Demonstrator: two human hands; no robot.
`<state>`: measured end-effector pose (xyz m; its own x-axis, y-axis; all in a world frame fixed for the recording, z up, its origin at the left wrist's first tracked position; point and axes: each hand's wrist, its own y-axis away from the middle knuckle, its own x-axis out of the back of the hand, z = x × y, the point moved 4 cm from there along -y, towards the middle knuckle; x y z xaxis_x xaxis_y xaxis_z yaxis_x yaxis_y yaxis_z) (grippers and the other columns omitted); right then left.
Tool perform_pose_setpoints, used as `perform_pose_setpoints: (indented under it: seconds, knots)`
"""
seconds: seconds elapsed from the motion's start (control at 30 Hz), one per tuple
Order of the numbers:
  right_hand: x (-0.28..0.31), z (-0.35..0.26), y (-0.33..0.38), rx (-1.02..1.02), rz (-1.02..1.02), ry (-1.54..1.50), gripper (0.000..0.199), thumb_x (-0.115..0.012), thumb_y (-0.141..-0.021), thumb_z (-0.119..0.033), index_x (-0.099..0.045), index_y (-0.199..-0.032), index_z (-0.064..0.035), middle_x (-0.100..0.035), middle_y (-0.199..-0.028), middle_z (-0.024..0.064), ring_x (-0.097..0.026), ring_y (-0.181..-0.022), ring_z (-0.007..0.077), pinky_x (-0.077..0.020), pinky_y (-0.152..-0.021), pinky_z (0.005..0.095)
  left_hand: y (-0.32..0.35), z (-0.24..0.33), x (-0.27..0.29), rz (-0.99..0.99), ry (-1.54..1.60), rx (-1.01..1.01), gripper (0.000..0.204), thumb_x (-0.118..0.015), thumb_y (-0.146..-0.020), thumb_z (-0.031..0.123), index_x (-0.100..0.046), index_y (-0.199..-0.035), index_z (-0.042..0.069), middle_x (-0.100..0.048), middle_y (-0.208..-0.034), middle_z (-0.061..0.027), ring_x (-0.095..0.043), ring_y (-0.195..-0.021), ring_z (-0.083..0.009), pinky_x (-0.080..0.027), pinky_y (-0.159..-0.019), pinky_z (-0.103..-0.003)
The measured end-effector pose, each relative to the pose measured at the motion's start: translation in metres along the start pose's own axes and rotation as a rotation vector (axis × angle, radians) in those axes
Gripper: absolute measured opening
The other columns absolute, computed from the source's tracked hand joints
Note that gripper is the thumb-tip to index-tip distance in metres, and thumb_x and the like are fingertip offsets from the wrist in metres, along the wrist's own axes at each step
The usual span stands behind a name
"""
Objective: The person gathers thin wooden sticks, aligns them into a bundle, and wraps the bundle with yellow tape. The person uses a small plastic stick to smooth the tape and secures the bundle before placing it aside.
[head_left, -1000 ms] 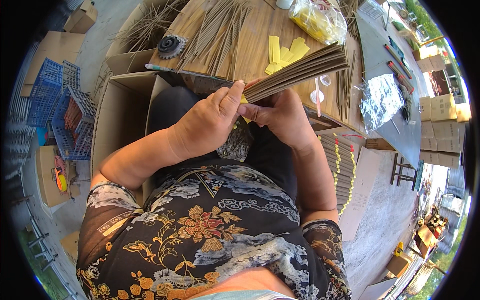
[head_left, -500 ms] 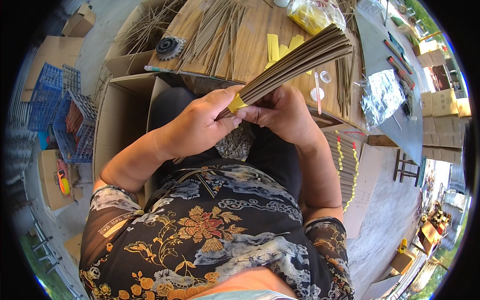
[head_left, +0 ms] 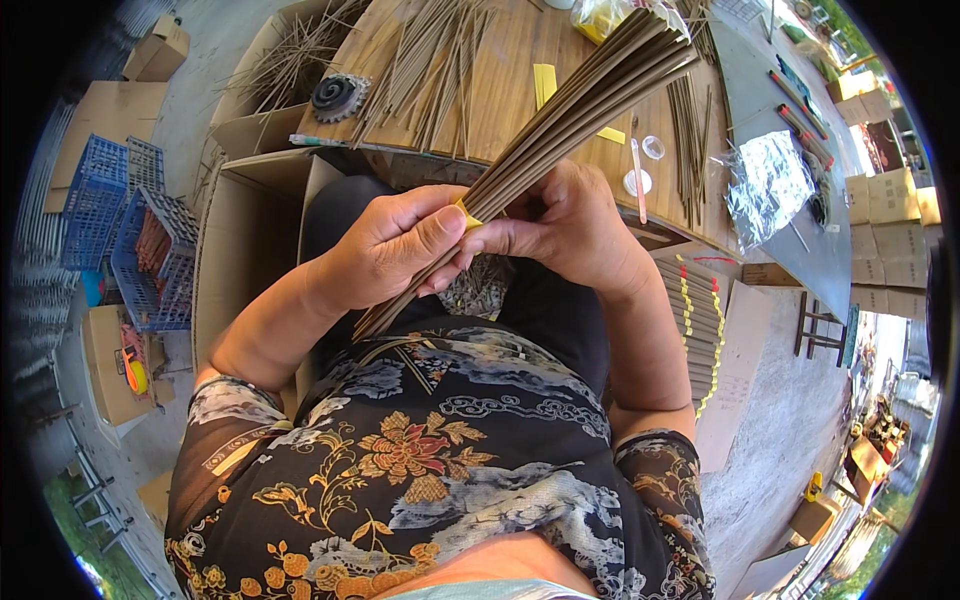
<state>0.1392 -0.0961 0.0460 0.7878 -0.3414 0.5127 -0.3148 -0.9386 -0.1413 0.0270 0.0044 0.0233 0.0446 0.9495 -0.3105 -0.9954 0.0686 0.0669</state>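
Note:
A bundle of thin brown incense sticks (head_left: 580, 115) slants up and to the right in front of my lap, its far end fanned out over the wooden table. A yellow paper band (head_left: 466, 213) goes round it near my hands. My left hand (head_left: 395, 250) is closed round the lower part, its thumb lying along the sticks by the band. My right hand (head_left: 575, 230) is closed at the band's right side, with thumb and finger pinching at the paper; some of its fingers are hidden behind the bundle. The sticks' lower ends (head_left: 380, 315) poke out below my left hand.
On the wooden table (head_left: 510, 120) lie loose sticks (head_left: 425, 75), yellow paper strips (head_left: 544, 85), a small white pot (head_left: 636, 183) and a dark gear-shaped piece (head_left: 338, 97). A cardboard box (head_left: 245, 230) stands left of my legs. Yellow-banded bundles (head_left: 704, 335) lie at right.
The bundle points more steeply away from me, and more of its lower ends show below my left hand. My left thumb has shifted along the sticks by the band.

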Motion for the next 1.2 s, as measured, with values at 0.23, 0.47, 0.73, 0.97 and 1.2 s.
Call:
perform_pose_setpoints:
  seconds: [0.23, 0.47, 0.73, 0.97, 1.2]
  knots:
    - [0.002, 0.008, 0.0, 0.056, 0.151, 0.137, 0.042, -0.076, -0.061, -0.036, -0.058, -0.083, -0.0049, -0.052, -0.056, 0.0044, -0.053, -0.051, 0.0207, -0.0429, -0.05, 0.0294, -0.005, -0.01, 0.007, 0.015, 0.279, 0.108, 0.024, -0.045, -0.091, 0.028, -0.049, -0.089, 0.004, -0.05, -0.07, -0.0028, -0.045, -0.05, -0.0059, -0.037, -0.042, -0.017]
    - [-0.003, 0.023, -0.014, 0.14, 0.19, -0.827, 0.059, -0.069, -0.075, -0.028, -0.04, -0.116, 0.0022, -0.058, -0.096, 0.01, -0.056, -0.089, 0.0177, -0.0455, -0.081, 0.0303, -0.009, -0.018, 0.008, 0.03, 0.327, 0.149, 0.03, -0.05, -0.088, 0.031, -0.05, -0.099, 0.002, -0.05, -0.068, -0.0061, -0.043, -0.046, -0.009, -0.034, -0.039, -0.019]
    - [-0.013, 0.01, -0.028, 0.074, 0.485, -1.373, 0.023, -0.052, -0.085, -0.019, -0.043, -0.071, -0.0033, -0.042, -0.053, 0.0036, -0.043, -0.042, 0.012, -0.0405, -0.04, 0.0271, -0.016, -0.015, 0.009, 0.097, -0.298, 0.026, 0.032, -0.045, -0.091, 0.031, -0.045, -0.104, 0.002, -0.05, -0.074, -0.0032, -0.044, -0.054, -0.0058, -0.037, -0.047, -0.017]
    - [-0.013, 0.013, -0.023, -0.066, 0.654, -1.189, 0.019, -0.052, -0.084, -0.016, -0.041, -0.072, -0.0065, -0.037, -0.054, 0.001, -0.037, -0.041, 0.0103, -0.0344, -0.037, 0.026, -0.027, -0.023, 0.004, 0.103, -0.239, -0.042, 0.027, -0.042, -0.092, 0.029, -0.046, -0.092, 0.003, -0.049, -0.071, -0.0011, -0.045, -0.059, -0.0071, -0.04, -0.054, -0.02]
    - [-0.009, 0.035, -0.027, -0.076, 0.719, -1.274, 0.016, -0.052, -0.085, -0.016, -0.043, -0.075, -0.0067, -0.039, -0.056, 0.0006, -0.039, -0.043, 0.0099, -0.0371, -0.039, 0.0264, -0.039, -0.028, 0.01, 0.116, -0.124, 0.115, 0.027, -0.047, -0.091, 0.03, -0.051, -0.089, 0.003, -0.05, -0.071, -0.0016, -0.044, -0.056, -0.0047, -0.036, -0.049, -0.017]
